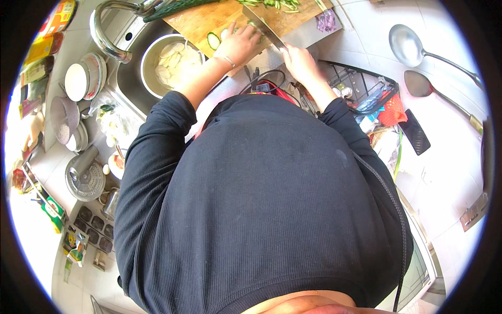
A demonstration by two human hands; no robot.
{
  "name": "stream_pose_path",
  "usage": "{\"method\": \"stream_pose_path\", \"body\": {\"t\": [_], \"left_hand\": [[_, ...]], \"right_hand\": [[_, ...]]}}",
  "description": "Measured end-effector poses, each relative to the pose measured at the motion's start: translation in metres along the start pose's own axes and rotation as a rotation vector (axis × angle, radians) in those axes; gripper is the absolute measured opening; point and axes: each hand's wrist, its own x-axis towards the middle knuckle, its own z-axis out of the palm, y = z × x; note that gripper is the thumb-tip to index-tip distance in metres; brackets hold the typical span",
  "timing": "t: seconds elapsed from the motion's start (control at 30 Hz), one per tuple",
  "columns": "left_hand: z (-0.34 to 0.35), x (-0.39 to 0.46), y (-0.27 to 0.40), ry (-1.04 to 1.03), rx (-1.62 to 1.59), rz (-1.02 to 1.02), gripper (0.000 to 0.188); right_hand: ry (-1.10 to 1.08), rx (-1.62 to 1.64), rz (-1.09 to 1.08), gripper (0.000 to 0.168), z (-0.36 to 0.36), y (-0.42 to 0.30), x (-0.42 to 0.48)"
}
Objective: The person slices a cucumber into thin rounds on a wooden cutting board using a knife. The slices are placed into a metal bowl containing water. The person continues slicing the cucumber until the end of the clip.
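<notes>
A wooden cutting board lies at the top of the view. My left hand is over it, its fingertips pressing down cucumber slices that it partly hides. Just left of those fingers lies a loose cucumber slice. My right hand grips the handle of a kitchen knife; the blade slants across the board beside my left fingertips. Cut cucumber strips are heaped near the board's far edge. A longer dark green cucumber rests at the board's far left, partly out of view.
Left of the board, a pot of pale slices in cloudy liquid stands in the sink beneath a curved faucet. Stacked bowls stand farther left. A black wire basket is right of my right forearm. A ladle and a spatula are far right.
</notes>
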Motion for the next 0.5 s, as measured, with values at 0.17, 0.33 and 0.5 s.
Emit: {"method": "stream_pose_path", "body": {"t": [0.17, 0.33, 0.5], "left_hand": [[0.0, 0.001, 0.001, 0.005, 0.041, 0.022, 0.047], [0.005, -0.003, 0.0, 0.025, 0.025, 0.03, 0.048], [0.002, -0.007, 0.001, 0.008, -0.053, -0.014, 0.045]], "right_hand": [[0.075, 0.045, 0.005, 0.026, 0.015, -0.002, 0.013], [0.088, 0.159, 0.013, 0.027, 0.023, 0.005, 0.006], [-0.011, 0.045, 0.017, 0.028, 0.0, 0.001, -0.006]]}}
